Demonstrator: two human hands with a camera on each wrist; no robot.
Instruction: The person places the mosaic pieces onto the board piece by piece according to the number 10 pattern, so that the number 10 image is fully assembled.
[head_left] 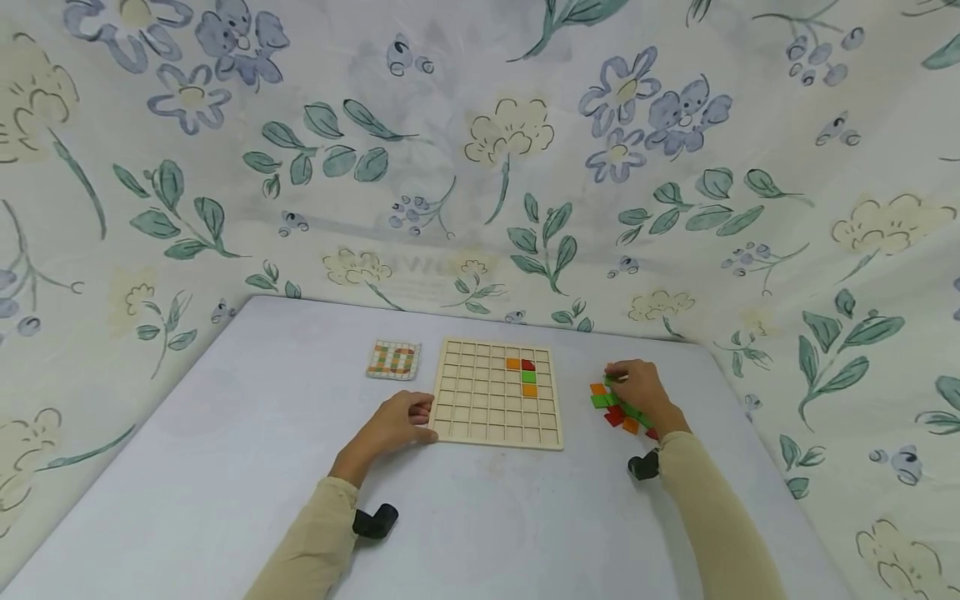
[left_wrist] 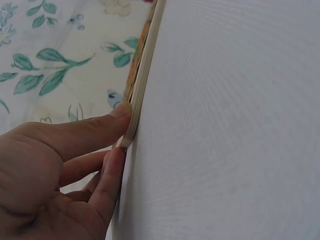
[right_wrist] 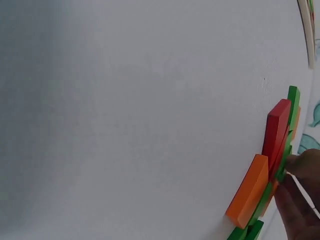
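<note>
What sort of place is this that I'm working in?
Probably a small curtained-off tabletop work area, though the wider room is out of view. A white table, a floral backdrop close behind it, and a grid board beside loose tiles suggest that.

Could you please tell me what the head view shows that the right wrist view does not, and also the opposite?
Only the head view: the left hand at a corner of the wooden board, the board's whole grid from above, and the patterned card.

Only the right wrist view: a close, low look at the thickness of a red tile and an orange tile.

Both: the right hand at the loose tiles, part of the board, the white table and the floral backdrop.
</note>
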